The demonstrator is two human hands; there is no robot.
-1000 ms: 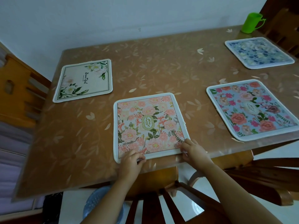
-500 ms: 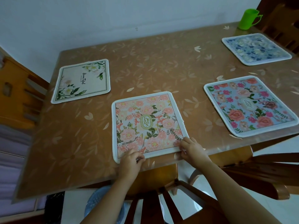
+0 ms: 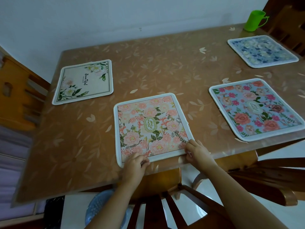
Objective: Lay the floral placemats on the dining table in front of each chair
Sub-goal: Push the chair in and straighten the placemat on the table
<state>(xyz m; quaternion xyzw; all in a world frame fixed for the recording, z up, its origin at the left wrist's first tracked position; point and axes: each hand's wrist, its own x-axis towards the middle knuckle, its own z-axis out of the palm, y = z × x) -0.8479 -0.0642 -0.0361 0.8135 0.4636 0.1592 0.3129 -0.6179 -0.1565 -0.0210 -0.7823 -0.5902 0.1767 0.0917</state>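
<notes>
Several floral placemats lie flat on the brown dining table [image 3: 165, 66]. The pink "Garden" placemat [image 3: 151, 126] sits at the near edge. My left hand [image 3: 134, 164] pinches its near edge towards the left corner, and my right hand [image 3: 196, 152] holds its near right corner with curled fingers. A cream placemat with white flowers [image 3: 84, 81] lies at the left. To the right rests a light blue placemat with pink roses [image 3: 255, 109]. A dark blue one [image 3: 262, 51] is at the far right.
A green plastic cup [image 3: 254, 20] stands at the table's far right corner. Wooden chairs stand at the left [image 3: 14, 96], below me [image 3: 165, 205], at the near right [image 3: 267, 177] and at the far right [image 3: 287, 19]. A blue stool [image 3: 99, 207] sits under the table.
Both hands stay on the pink placemat's near edge, and the mat has barely shifted. The view has moved slightly.
</notes>
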